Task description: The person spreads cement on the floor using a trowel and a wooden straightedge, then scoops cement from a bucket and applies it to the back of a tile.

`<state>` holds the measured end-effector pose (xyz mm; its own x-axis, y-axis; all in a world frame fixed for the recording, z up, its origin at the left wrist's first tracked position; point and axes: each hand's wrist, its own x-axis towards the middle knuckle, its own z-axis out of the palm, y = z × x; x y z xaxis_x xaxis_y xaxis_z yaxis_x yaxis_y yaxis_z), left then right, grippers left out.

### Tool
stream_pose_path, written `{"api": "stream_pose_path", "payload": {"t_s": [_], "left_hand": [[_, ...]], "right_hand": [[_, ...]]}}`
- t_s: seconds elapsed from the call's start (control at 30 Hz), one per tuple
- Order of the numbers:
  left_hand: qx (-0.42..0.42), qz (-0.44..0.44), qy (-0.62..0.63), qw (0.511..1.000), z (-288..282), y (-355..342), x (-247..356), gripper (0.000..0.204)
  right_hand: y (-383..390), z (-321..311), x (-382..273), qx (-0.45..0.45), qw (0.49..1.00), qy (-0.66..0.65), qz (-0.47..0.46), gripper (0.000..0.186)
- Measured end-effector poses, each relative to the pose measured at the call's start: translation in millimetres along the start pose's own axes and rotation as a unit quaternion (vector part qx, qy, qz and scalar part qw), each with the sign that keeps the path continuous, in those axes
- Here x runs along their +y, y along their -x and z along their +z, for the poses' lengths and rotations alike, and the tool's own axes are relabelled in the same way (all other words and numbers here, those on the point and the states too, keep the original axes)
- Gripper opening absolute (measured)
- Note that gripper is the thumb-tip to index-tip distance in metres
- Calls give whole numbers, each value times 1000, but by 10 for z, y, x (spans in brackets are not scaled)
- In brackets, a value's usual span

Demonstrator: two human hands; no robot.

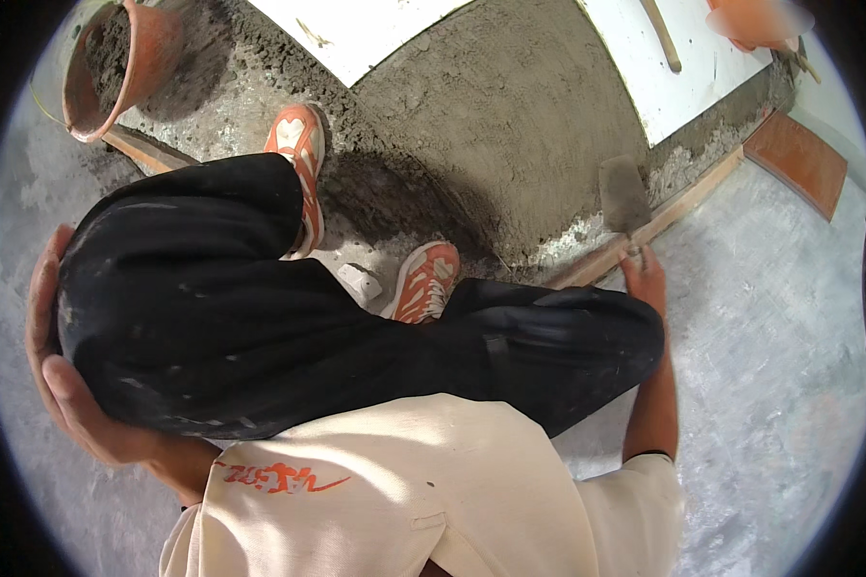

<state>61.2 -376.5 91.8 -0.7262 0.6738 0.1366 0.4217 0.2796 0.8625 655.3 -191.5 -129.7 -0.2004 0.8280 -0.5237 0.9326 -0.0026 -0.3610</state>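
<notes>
My right hand [642, 271] grips the handle of a trowel at the right, its flat grey blade [624, 192] against the edge of the smoothed grey mortar [491, 106], by a wooden strip [693, 188]. My left hand [77, 394] rests on my bent left knee at the far left, fingers stretched along the black trouser cloth [192, 317], holding nothing. My two orange-and-white shoes [423, 284] are beside the mortar bed, with a small pale broken piece [359, 281] between them.
An orange bucket [135, 87] of dark mix lies tipped at upper left. White tiles [674, 101] border the mortar, one with a wooden handle [664, 38] on it. An orange object [751, 24] sits top right. A reddish-brown tile [794, 163] lies on the pale floor [760, 365].
</notes>
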Motion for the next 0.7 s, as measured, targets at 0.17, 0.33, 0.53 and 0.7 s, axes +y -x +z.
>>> {"api": "stream_pose_path", "payload": {"t_s": [0.17, 0.33, 0.53, 0.7], "left_hand": [[28, -39, -36, 998, -84, -174, 18, 67], [5, -34, -85, 996, -76, -325, -2, 64], [4, -13, -131, 991, 33, -378, 54, 64], [-6, -26, -103, 994, 115, -443, 13, 63]], "right_hand": [[654, 1091, -329, 44, 975, -191, 109, 51], [1131, 1766, -516, 99, 942, -277, 161, 51], [1150, 1978, -505, 134, 927, -303, 174, 51], [1141, 1999, -404, 173, 920, -304, 174, 51]]}}
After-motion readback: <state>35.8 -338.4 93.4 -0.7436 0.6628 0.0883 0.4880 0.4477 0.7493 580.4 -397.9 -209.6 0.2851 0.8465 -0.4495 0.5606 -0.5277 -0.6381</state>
